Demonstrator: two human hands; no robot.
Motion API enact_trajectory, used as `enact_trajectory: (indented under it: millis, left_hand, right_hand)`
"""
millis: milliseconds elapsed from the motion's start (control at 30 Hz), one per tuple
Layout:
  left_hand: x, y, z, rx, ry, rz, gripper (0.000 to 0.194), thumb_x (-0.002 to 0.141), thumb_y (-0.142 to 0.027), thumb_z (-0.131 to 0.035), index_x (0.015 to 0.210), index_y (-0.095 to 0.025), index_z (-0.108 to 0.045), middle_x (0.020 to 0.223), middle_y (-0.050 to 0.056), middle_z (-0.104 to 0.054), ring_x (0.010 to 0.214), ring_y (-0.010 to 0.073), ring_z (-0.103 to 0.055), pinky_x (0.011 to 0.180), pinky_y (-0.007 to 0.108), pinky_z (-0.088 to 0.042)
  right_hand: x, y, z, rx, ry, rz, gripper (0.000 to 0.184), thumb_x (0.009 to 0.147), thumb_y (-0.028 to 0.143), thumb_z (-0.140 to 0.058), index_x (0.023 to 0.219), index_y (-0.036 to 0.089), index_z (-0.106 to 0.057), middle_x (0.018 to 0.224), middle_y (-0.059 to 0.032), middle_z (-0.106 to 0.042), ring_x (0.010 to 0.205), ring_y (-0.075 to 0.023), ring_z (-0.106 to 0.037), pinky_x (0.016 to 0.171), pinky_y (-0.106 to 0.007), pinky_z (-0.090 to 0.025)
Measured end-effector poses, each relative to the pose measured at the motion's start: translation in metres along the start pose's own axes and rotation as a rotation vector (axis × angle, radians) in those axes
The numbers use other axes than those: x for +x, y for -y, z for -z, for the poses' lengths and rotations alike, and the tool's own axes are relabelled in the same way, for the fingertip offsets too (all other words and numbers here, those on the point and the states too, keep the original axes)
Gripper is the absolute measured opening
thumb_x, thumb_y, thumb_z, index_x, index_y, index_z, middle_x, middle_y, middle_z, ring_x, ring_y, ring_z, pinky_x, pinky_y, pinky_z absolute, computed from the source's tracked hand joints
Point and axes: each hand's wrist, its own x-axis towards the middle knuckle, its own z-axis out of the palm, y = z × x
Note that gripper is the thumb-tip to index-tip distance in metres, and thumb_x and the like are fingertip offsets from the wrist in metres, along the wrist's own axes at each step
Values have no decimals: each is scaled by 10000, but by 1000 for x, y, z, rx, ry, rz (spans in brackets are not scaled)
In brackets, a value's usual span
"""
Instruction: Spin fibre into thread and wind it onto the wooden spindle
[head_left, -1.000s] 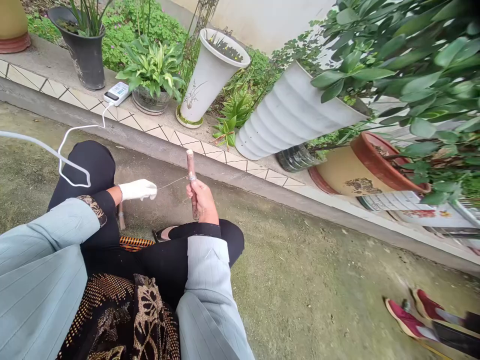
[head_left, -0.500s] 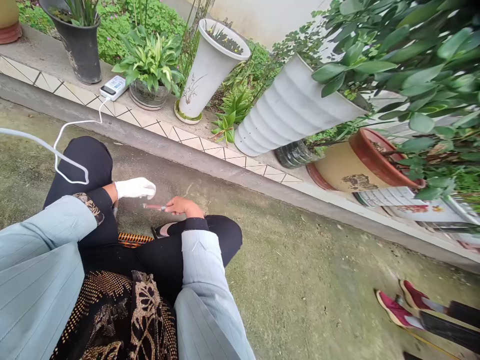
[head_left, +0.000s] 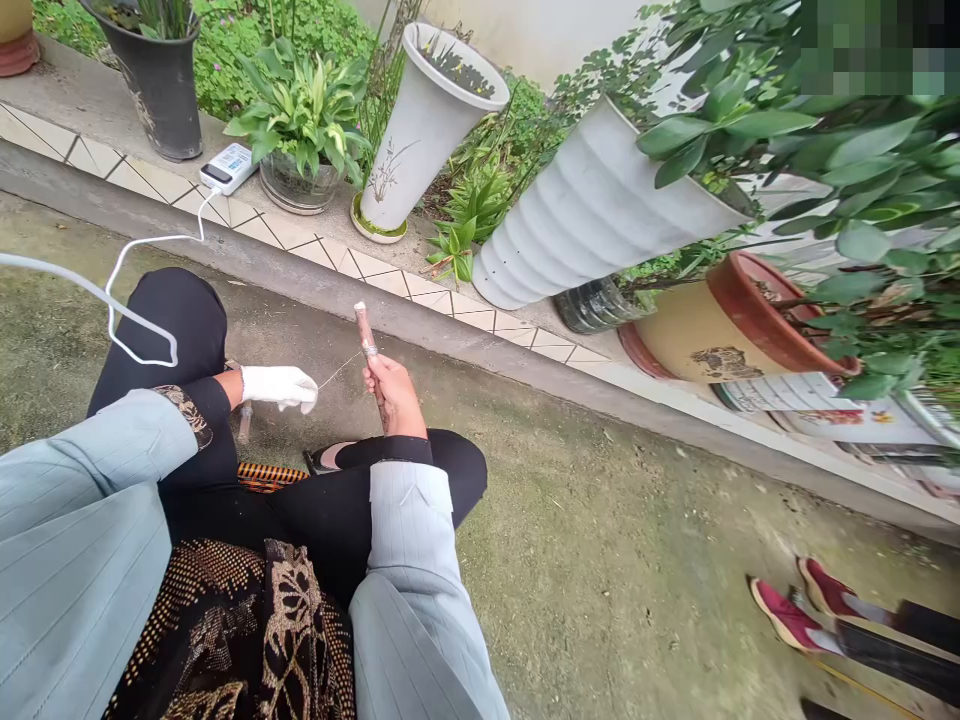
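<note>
My right hand (head_left: 394, 390) is closed around a short wooden stick (head_left: 364, 326) that points up and away from me, its tip pale. Near my fingertips, thin wire (head_left: 370, 350) is wound round the stick. A strand of that wire runs across to my left hand (head_left: 281, 386), which wears a white glove and has its fingers closed where the strand ends. Below my left wrist, part of another brownish stick (head_left: 245, 422) shows; whether my left hand holds it I cannot tell.
A tiled ledge (head_left: 330, 250) with potted plants runs across the front. On it lies a white device (head_left: 229, 168) with a white cable (head_left: 142, 240) trailing towards my left knee. A woven orange-black seat (head_left: 266, 476) is beneath me. Another person's red shoes (head_left: 784, 612) stand at the right.
My right hand has moved slightly right and up, and the stick has swung from pointing left to pointing away from me. The wire strand now shows between my hands.
</note>
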Motion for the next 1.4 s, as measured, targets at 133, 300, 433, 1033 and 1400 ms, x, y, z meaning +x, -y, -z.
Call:
enact_trajectory:
  millis: [133,300,433,1033,1400]
  left_hand:
    - [-2,-3,-3,-8,-26,-30,285,819,-400,-535,729,-146,-626,639,10,-537,501,83,-388,474,205,-367]
    - [-2,0,8,71,-229,-38,258,788,-371,-544,678,-145,-605,581,1,-520,488,84,-395,477,206,-332]
    - [1,3,14,93,-359,-25,253,793,-356,-527,678,-142,-596,608,5,-540,500,84,-418,481,200,-332]
    - [-5,-7,-7,135,-3,-53,241,790,-349,-554,691,-148,-642,562,-13,-505,483,90,-393,440,214,-284]
    - [4,2,6,-11,-340,-34,248,791,-373,-548,709,-142,-590,575,-6,-499,498,92,-428,482,205,-355]
  right_hand:
    - [9,-8,-12,-715,111,-138,274,867,371,-517,971,176,-679,687,-13,-594,578,-111,-477,561,-231,-353]
    - [0,-8,-18,-819,666,-323,175,774,287,-646,864,160,-726,544,23,-556,504,-94,-450,546,-231,-359]
    - [-12,2,-11,-420,1018,-263,392,721,363,-701,1036,129,-699,571,52,-533,510,-69,-409,541,-216,-354]
    - [4,-10,-24,-1009,420,-274,170,811,316,-615,842,192,-727,647,-33,-627,580,-128,-526,572,-249,-370]
    - [-21,12,-2,-9,747,11,438,745,455,-683,1034,126,-675,624,34,-516,527,-65,-395,517,-211,-313]
